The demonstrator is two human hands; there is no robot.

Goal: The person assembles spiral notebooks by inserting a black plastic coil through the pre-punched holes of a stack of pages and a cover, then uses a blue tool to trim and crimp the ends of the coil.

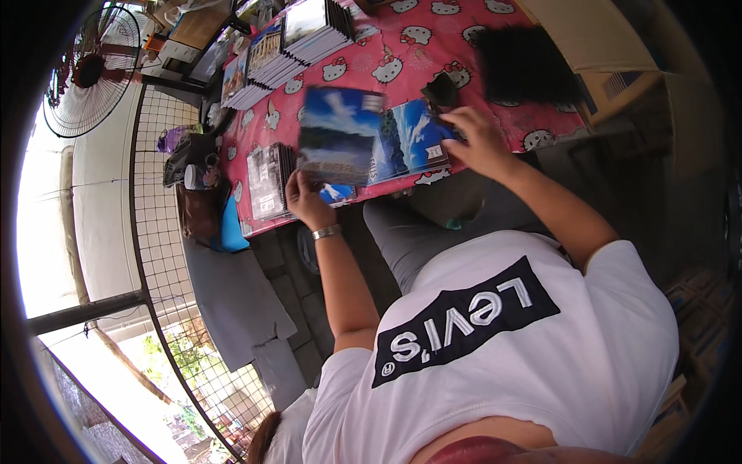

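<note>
My left hand (308, 199) is closed on the lower left corner of a picture cover (337, 135) with blue sky over dark hills. The cover is raised and blurred by motion. Beside it, on the table, lies a notebook (421, 139) with a blue sky and cliff picture, partly hidden by the raised cover. My right hand (483, 147) is at that notebook's right edge, thumb and fingers apart; whether it touches the notebook is hard to tell. Left of my left hand lies a pile of spiral-bound notebooks (267, 182) with a greyish cover.
A pink patterned cloth (379, 66) covers the table. Tall stacks of notebooks (286, 46) stand at the far left. A black furry item (525, 66) and an open cardboard box (595, 39) are at the right. Farther left are a fan (89, 71) and a wire grid (158, 232).
</note>
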